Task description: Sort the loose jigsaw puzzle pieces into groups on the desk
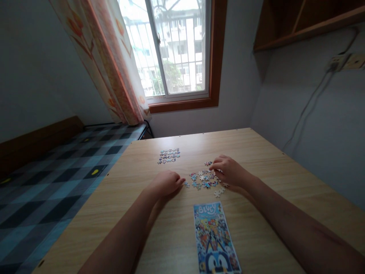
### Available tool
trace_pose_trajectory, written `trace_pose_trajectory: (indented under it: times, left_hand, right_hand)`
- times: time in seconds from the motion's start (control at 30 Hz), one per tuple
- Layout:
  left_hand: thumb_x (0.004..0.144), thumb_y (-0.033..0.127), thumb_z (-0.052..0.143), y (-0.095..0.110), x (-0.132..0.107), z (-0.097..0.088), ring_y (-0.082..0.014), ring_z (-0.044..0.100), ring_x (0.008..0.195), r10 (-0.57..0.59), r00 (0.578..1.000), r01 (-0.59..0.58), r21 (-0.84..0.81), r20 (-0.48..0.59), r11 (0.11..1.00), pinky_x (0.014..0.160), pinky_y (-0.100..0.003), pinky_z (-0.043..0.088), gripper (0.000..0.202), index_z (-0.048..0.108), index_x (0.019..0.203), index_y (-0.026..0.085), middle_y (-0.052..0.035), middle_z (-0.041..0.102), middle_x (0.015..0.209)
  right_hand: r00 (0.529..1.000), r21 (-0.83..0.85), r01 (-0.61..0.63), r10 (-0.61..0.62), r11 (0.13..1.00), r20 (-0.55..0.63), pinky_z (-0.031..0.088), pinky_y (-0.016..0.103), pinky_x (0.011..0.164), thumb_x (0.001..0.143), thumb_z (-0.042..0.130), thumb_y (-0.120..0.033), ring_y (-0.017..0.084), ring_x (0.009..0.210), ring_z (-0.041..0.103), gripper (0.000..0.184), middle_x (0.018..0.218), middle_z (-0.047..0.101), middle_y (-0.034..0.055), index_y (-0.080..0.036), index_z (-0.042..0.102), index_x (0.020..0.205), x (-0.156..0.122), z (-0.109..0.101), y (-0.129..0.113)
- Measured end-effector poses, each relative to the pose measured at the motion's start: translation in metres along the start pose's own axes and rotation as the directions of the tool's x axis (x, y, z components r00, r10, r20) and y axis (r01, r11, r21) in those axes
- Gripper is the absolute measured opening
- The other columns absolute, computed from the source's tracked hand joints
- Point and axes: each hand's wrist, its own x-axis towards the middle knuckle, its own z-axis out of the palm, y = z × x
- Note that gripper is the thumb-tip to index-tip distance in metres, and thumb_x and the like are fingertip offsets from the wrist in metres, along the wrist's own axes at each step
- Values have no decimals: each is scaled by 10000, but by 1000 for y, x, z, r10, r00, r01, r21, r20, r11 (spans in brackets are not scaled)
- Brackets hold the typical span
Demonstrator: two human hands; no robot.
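Pale wood in finish: one table point(148, 152), surveyed in the head view, with clock centred on the loose puzzle pieces point(202, 177). Counted two hands, one laid-out block of puzzle pieces point(170, 155), one small group of pieces point(208, 163) and one picture card point(213, 228). Cannot count single pieces reliably, being too small and partly covered.

Found the laid-out block at 10 o'clock, in roughly three rows, apart from the loose pieces. Found the small group at 12 o'clock, just beside the right fingertips. Found the picture card at 6 o'clock, face up, lettered BLUEY.

Noted left hand point(167, 183) at 9 o'clock, with bent fingers close together, tips beside one piece point(186, 184); cannot tell whether pinching it. Noted right hand point(229, 171) at 2 o'clock, with curled fingers over the edge of the loose pieces, hiding some; cannot tell what, if anything, is pinched.

Also counted: one bed point(85, 171) with checked cover, 9 o'clock; one flowered curtain point(105, 57), between 10 and 11; one two-pane window point(182, 53), between 11 and 12; one wall shelf point(308, 32), between 1 and 2; one hanging cable point(306, 104), 2 o'clock.
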Motion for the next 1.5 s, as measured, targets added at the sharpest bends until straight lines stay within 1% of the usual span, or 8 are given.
trace_pose_trajectory:
  times: [0.17,0.4,0.57,0.77,1.0,1.13,1.27,1.5]
  left_hand:
    - [937,513,301,4,-1,-2,-226,652,756,7,1000,-6,6,-18,1000,669,-302,441,556,734,816,185,-125,733,869]
    - [936,522,320,7,1,2,-226,650,780,36,998,-35,19,-53,999,711,-306,450,529,727,813,206,-111,725,850]
    - [938,511,328,9,1,3,-223,645,758,63,996,-62,23,-68,998,678,-305,439,514,711,788,203,-106,718,825]
    - [934,503,356,13,0,1,-222,642,766,62,993,-60,20,-99,998,692,-303,435,487,701,761,206,-102,711,810]
    - [931,462,379,19,-2,-3,-218,638,760,84,989,-81,26,-122,996,673,-301,424,433,679,752,207,-92,706,798]
    - [918,431,435,31,-5,-3,-215,649,827,136,977,-144,-37,-163,989,721,-298,440,317,688,954,244,-66,721,899]
    - [920,462,437,50,-9,0,-229,659,883,229,962,-240,-58,-145,969,770,-324,460,406,597,1269,330,-56,725,1010]
    - [931,466,414,70,-14,1,-242,663,766,350,932,-349,29,-90,937,695,-336,461,412,599,1277,341,-67,722,847]
  right_hand:
    - [994,58,72,-76,996,75,418,285,820,790,605,-103,154,865,542,296,926,680,37,-265,753,988,0,-2,-14]
    - [988,119,46,-63,992,138,418,278,831,680,563,-5,138,802,538,316,806,674,7,-253,758,683,1,2,-14]
    - [992,133,48,-63,990,113,428,276,864,694,538,-3,135,812,550,372,818,677,2,-276,775,779,-2,1,-14]
    - [989,123,-1,-17,992,147,429,268,826,730,574,-45,145,841,559,268,824,671,18,-239,758,747,-4,-1,-11]
    - [986,98,-46,29,994,166,418,255,802,750,565,-41,143,858,566,278,846,676,27,-229,755,829,-3,-10,-6]
    - [986,109,-13,-5,994,164,421,252,759,798,643,-221,143,809,570,120,823,674,35,-227,759,826,-4,-10,-16]
    - [983,92,-11,-6,996,186,417,248,753,768,678,-255,145,805,576,88,785,672,23,-227,759,786,-3,-7,-18]
    - [974,62,-72,56,996,219,394,233,709,762,661,-214,142,795,580,90,769,680,15,-233,749,766,-3,-5,-15]
